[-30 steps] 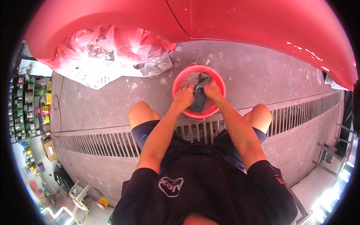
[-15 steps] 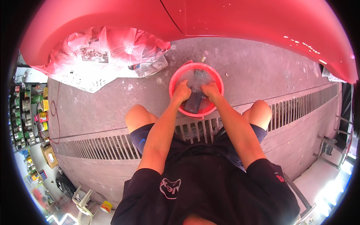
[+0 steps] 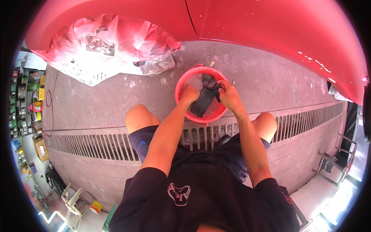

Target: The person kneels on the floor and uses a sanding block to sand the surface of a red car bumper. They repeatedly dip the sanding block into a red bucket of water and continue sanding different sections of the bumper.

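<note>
A red bucket (image 3: 201, 119) holding water stands on the floor between my knees. My left hand (image 3: 189, 94) is inside it, closed at the upper edge of a dark rectangular piece (image 3: 202, 103); its fingertips are hidden. My right hand (image 3: 230, 96) is at the bucket's right rim, thumb and fingers pinching a dark thin piece (image 3: 217, 93) that looks like a wet sheet. Another dark piece (image 3: 209, 80) shows in the water near the far rim. What these dark pieces are made of, I cannot tell.
A red car body panel (image 3: 262, 27) curves across the far side, with newspaper masking (image 3: 100, 46) at its left. A slotted floor drain (image 3: 104, 147) runs below the bucket. Shelves of cans (image 3: 25, 104), a cardboard box (image 3: 41, 149) and a pale plastic chair (image 3: 72, 203) stand at the left.
My right hand has risen out of the bucket to its right rim with a dark thin piece. The dark rectangular piece has turned. My left hand stays inside, nearly in place.
</note>
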The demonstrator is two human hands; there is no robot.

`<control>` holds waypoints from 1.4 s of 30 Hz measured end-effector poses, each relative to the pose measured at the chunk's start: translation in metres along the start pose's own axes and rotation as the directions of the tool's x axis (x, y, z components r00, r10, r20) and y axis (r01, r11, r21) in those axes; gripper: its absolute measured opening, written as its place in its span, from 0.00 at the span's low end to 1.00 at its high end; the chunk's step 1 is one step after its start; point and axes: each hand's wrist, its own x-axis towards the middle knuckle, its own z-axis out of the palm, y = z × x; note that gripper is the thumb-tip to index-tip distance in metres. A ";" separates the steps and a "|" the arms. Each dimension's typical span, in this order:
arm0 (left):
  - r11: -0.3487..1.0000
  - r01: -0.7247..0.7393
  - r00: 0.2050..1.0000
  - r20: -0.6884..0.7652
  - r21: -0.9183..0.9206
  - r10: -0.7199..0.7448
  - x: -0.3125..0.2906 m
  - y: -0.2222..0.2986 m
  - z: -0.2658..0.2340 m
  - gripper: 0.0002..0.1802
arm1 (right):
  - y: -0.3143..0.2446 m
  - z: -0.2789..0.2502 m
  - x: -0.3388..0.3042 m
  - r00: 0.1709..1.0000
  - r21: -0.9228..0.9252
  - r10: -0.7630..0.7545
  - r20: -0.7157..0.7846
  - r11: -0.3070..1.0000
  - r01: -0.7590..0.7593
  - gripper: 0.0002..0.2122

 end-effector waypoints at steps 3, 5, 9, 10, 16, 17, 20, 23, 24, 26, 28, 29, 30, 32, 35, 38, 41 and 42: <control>0.997 0.069 0.998 0.000 -0.038 -0.069 -0.001 0.005 0.003 0.28 | -0.001 -0.002 -0.011 0.992 -0.021 -0.043 -0.118 0.999 0.041 0.14; 1.000 -0.004 0.995 -0.099 -0.021 0.002 -0.006 0.006 0.007 0.33 | -0.006 -0.011 -0.016 0.996 0.020 0.028 -0.090 0.999 -0.026 0.13; 0.835 -0.458 0.888 -0.126 -0.306 0.442 -0.047 0.010 -0.016 0.45 | -0.015 -0.026 -0.013 0.998 0.053 0.044 -0.048 0.998 -0.042 0.12; 0.687 -0.532 0.817 -0.086 -0.495 0.571 -0.056 0.011 -0.025 0.49 | -0.017 -0.028 -0.010 0.997 0.119 0.072 -0.032 0.991 -0.068 0.13; 0.531 -0.765 0.575 -0.015 -0.365 0.818 -0.098 0.026 -0.042 0.54 | -0.038 -0.046 0.017 0.890 0.344 0.374 0.260 0.826 -0.447 0.26; 0.511 -0.757 0.590 -0.091 -0.407 0.802 -0.101 0.031 -0.040 0.43 | -0.035 -0.050 0.023 0.859 0.353 0.408 0.310 0.789 -0.502 0.28; 0.654 -0.479 0.831 -0.061 -0.586 0.553 -0.071 0.023 -0.026 0.27 | -0.034 -0.057 0.034 0.795 0.409 0.402 0.453 0.699 -0.587 0.34; 0.516 -0.386 0.880 -0.138 -0.764 0.455 -0.066 0.022 -0.022 0.22 | -0.043 -0.049 0.026 0.847 0.446 0.376 0.375 0.727 -0.521 0.36; 0.471 -0.325 0.899 -0.114 -0.820 0.423 -0.065 0.022 -0.023 0.22 | -0.049 -0.044 0.020 0.874 0.446 0.368 0.316 0.756 -0.479 0.36; 0.445 -0.262 0.913 -0.070 -0.857 0.403 -0.066 0.018 -0.028 0.22 | -0.056 -0.039 0.012 0.905 0.347 0.310 0.291 0.848 -0.402 0.33; 0.403 -0.178 0.926 -0.014 -0.898 0.377 -0.071 0.017 -0.034 0.22 | -0.051 -0.037 0.010 0.919 0.316 0.242 0.311 0.886 -0.340 0.29; 0.364 -0.136 0.929 0.010 -0.921 0.371 -0.073 0.016 -0.036 0.22 | -0.047 -0.036 0.010 0.918 0.338 0.205 0.340 0.884 -0.323 0.27; 0.324 -0.092 0.930 0.035 -0.941 0.366 -0.076 0.016 -0.039 0.22 | -0.044 -0.036 0.010 0.915 0.360 0.168 0.366 0.881 -0.306 0.26; 0.263 -0.033 0.922 0.072 -0.964 0.381 -0.077 0.010 -0.044 0.22 | -0.049 -0.041 0.008 0.907 0.365 0.184 0.378 0.871 -0.329 0.22; 0.215 -0.001 0.895 0.095 -0.977 0.437 -0.076 0.000 -0.052 0.23 | -0.050 -0.039 0.009 0.931 0.508 0.060 0.361 0.824 -0.250 0.20; 0.173 0.008 0.875 0.091 -0.985 0.476 -0.084 0.001 -0.060 0.24 | -0.049 -0.043 0.009 0.938 0.535 0.015 0.346 0.818 -0.211 0.20; 0.100 0.016 0.865 0.064 -0.995 0.498 -0.098 0.009 -0.066 0.25 | -0.058 -0.048 0.005 0.937 0.563 0.009 0.349 0.797 -0.218 0.21; 0.076 0.003 0.861 0.041 -0.997 0.506 -0.103 0.012 -0.067 0.26 | -0.059 -0.049 0.003 0.938 0.587 0.003 0.347 0.779 -0.219 0.20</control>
